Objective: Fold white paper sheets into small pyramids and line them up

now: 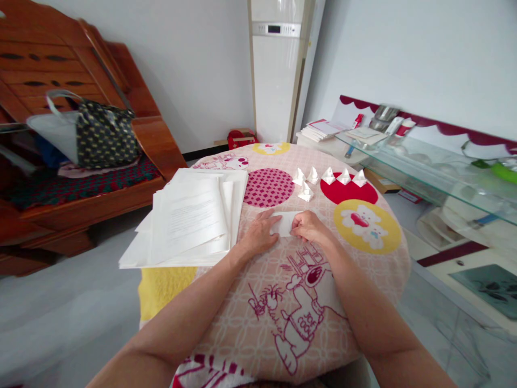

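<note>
A small white piece of paper (286,223) lies on the patterned tablecloth in front of me, between my hands. My left hand (260,233) rests on its left side with the fingers stretched out and apart. At the right edge, my right hand (310,227) has its fingers curled and pinched on the paper. Beyond my hands stand several small folded white paper boats (306,192), most of them in a row at the far right. To the left of my left hand lies a stack of paper sheets (189,215), the top one printed.
The round table wears a pink tablecloth (242,334) with cartoon figures. At left is a wooden bench (151,145) with a dark patterned bag (105,134) on it. A glass-topped cabinet (428,167) stands at right, and a tall white air conditioner (274,81) behind.
</note>
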The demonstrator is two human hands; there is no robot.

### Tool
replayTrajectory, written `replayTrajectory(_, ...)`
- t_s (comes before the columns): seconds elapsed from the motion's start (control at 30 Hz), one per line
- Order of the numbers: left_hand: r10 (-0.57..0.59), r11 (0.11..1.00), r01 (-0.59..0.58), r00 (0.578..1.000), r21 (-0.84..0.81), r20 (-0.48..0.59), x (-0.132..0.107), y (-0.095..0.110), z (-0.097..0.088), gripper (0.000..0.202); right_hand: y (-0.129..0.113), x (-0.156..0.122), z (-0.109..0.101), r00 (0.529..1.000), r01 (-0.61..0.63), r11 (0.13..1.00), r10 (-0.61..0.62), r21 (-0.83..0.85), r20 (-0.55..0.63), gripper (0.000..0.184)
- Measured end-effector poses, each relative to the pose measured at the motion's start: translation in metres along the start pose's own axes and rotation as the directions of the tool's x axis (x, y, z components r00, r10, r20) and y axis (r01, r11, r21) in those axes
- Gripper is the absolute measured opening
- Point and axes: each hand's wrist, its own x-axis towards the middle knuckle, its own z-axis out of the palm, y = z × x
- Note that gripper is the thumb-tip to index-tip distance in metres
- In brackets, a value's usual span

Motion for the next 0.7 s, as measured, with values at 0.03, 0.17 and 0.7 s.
replayTrajectory(0.03,0.005,1.000,-0.005,1.000,-0.006,0.015,0.000,-0.001,-0.001,0.059,0.000,0.000,0.000,1.000,-0.002,1.000,0.002,0.000,0.000,0.008)
replayTrajectory(0.17,0.004,1.000,-0.002,0.998,-0.030,0.066,-0.001,-0.006,-0.004,0.062,-0.003,-0.002,-0.001,1.000,-0.010,1.000,0.010,0.025,0.006,0.010)
replayTrajectory(0.7,0.060,0.995,-0.060,0.998,-0.081,-0.004,0.008,-0.031,-0.004,0.061,-0.003,-0.002,-0.001,1.000,0.004,1.000,-0.004,0.021,-0.002,0.014)
